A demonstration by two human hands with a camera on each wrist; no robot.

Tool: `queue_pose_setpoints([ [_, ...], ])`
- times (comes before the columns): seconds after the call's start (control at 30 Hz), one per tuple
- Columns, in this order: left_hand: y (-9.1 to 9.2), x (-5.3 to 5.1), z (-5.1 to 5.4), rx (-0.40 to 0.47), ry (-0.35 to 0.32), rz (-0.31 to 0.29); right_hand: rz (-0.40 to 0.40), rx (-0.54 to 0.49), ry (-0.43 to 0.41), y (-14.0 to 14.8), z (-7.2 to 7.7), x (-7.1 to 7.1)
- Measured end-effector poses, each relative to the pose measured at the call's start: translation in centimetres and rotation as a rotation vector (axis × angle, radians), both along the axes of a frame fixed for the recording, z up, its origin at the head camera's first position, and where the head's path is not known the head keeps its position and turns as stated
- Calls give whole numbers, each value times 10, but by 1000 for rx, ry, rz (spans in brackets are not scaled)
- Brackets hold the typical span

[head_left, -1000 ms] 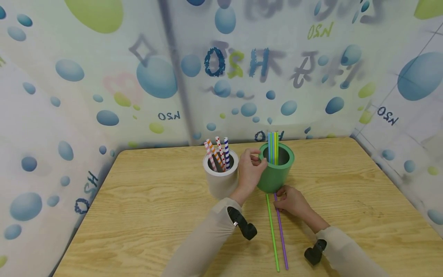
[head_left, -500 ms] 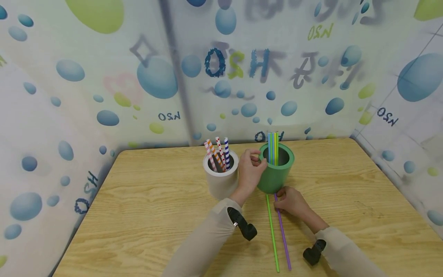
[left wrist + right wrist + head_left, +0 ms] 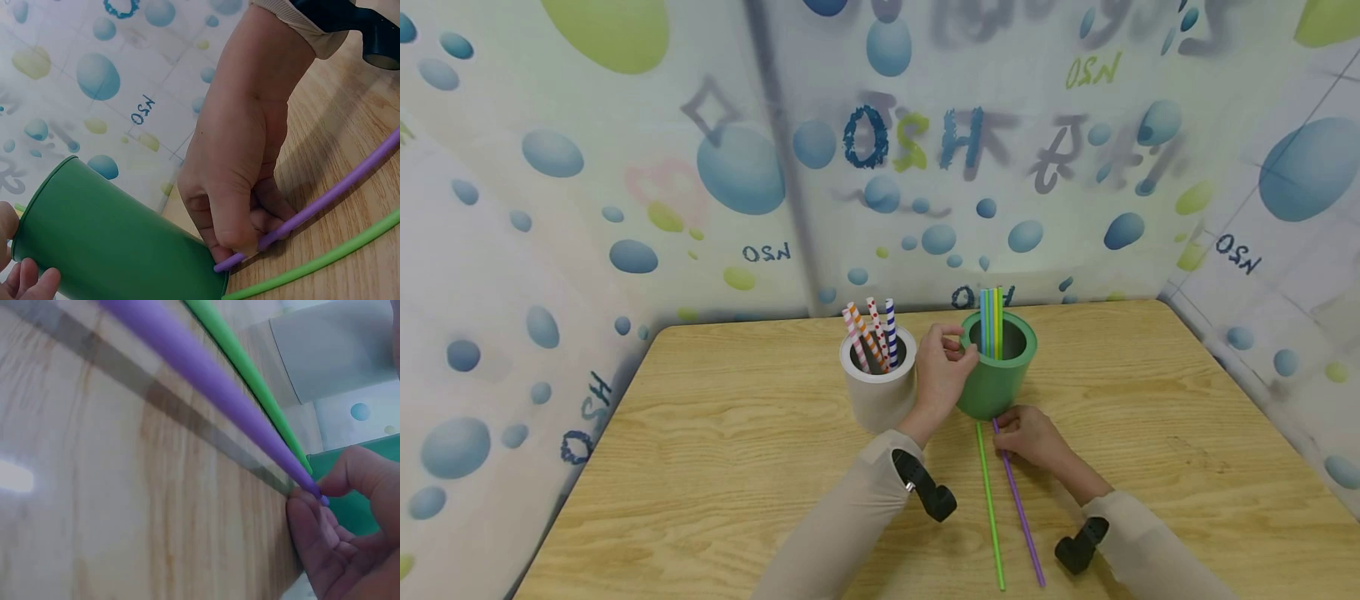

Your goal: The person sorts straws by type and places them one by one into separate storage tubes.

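Note:
My right hand (image 3: 1033, 437) pinches a purple straw (image 3: 1018, 504) near its far end, between thumb and fingers, just in front of the green cup (image 3: 996, 387). In the right wrist view the purple straw (image 3: 219, 400) stands a little off the table, with its shadow apart from it. To its left a light green straw (image 3: 990, 508) lies on the table, far end by the cup's base. My left hand (image 3: 940, 371) holds the green cup at the left of its rim. Several plain blue, yellow and green straws (image 3: 991, 321) stand inside that cup.
Left of the green cup stands a white cup (image 3: 880, 400) with several patterned straws (image 3: 872, 333) in it. The wooden table (image 3: 722, 458) reaches back to a patterned curtain (image 3: 880, 167). Each wrist wears a black camera mount (image 3: 934, 496).
The near end of the purple straw has swung to the right, away from the green straw. The right hand keeps its pinch and barely shifts; the left hand stays at the cup.

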State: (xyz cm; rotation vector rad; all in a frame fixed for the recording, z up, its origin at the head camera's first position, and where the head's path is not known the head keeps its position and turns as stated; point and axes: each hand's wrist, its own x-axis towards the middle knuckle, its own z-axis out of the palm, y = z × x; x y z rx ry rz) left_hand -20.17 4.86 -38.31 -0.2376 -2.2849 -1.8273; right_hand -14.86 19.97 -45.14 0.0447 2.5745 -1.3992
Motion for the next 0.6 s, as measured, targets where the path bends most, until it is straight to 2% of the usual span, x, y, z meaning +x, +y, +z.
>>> queue_pose_setpoints([
  [0.27, -1, 1, 2, 9, -8, -24, 7, -95, -14, 5, -6, -1],
  [0.47, 0, 0, 1, 15, -6, -21, 32, -112, 32, 7, 2, 1],
  [0.6, -1, 0, 1, 13, -10, -14, 14, -91, 65, 8, 8, 1],
])
